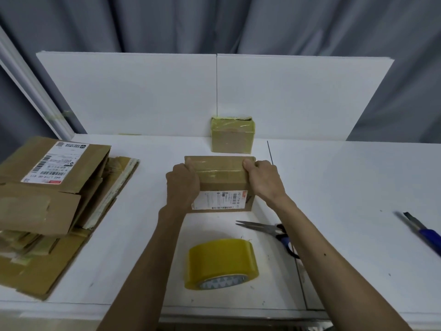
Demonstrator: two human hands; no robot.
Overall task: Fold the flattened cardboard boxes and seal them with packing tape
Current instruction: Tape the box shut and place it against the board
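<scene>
Currently left hand point(182, 185) and right hand point(262, 179) grip the centre-frame box point(222, 181), fingers curled round its side edges: likely light, stiff cardboard, slick tape, so hold corners.

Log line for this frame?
phase: sealing | left hand: holds cardboard box | right hand: holds cardboard box | tape roll, scissors: idle on table

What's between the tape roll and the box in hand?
Head view: between tape roll and box, mostly bare table, with scissors blade tips poking in from the right.
</scene>
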